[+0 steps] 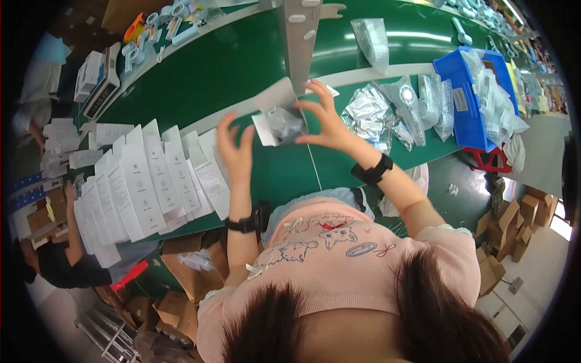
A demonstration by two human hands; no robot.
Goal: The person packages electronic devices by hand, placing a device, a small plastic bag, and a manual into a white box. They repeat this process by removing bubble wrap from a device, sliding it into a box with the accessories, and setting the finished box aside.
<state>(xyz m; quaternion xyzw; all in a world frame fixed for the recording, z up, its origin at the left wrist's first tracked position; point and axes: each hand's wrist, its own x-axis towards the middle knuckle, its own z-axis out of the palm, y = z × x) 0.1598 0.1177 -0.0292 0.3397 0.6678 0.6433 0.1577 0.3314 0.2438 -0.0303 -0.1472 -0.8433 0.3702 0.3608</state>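
An opened white box (264,130) with its flap raised is in front of me at the table's middle. Inside it sits a clear-wrapped item (284,123), whose kind I cannot make out. My right hand (327,124) is at the box's right side, thumb and forefinger against its edge and the other fingers spread. Left of the box, my left hand (236,148) is raised with thumb and fingers apart, holding nothing. Close beside that hand stands a row of white printed cartons (140,187) with open flaps.
Silvery packets (367,112) and bubble-wrapped items (411,109) lie to the right, before a blue bin (463,109) of wrapped pieces. A metal post (298,45) rises behind the box. At the far left, a co-worker (66,257) reaches toward the cartons.
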